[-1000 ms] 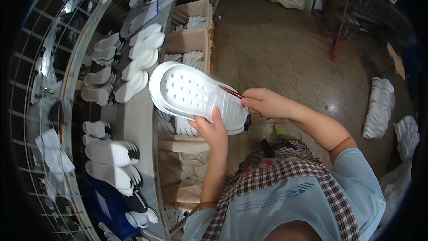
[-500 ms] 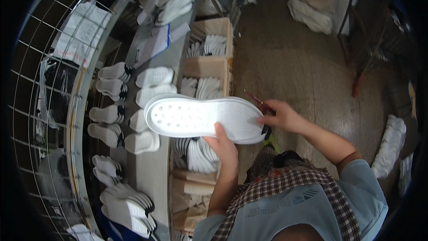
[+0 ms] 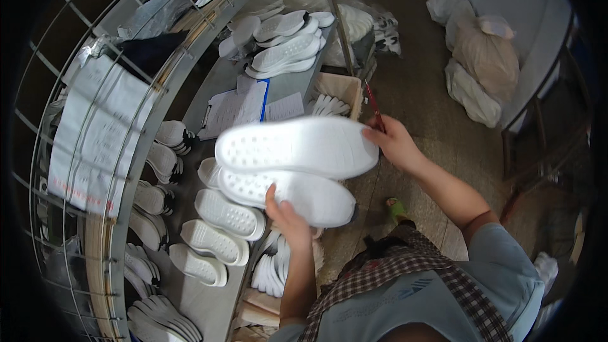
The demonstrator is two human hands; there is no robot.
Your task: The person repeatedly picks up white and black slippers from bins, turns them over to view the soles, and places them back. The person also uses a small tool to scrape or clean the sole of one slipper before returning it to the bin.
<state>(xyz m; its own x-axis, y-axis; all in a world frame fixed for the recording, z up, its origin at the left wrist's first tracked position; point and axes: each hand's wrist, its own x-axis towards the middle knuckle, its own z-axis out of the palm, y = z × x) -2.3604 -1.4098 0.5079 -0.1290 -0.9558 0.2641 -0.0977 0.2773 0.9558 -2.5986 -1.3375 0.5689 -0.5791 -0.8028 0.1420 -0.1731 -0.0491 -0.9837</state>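
Note:
Two white shoe soles are held up side by side over the bench edge, their dimpled ends pointing left. My left hand grips the nearer sole from below, its thumb along the edge. My right hand is closed at the right end of the farther sole, its thumb on the upper face. A slim red pen-like tool stands up from the right hand's fingers, its point away from the sole. The farther sole is blurred and overlaps the nearer one.
Several white soles lie on the grey bench, with more stacked at its far end. A clipboard with papers lies beyond my hands. Wire mesh borders the left. Bins stand under the bench's right edge; bags lie farther right.
One sole face showed before; now two soles lie apart, side by side. My right hand has moved slightly up, the red tool now more upright. The view has shifted toward the bench's far end.

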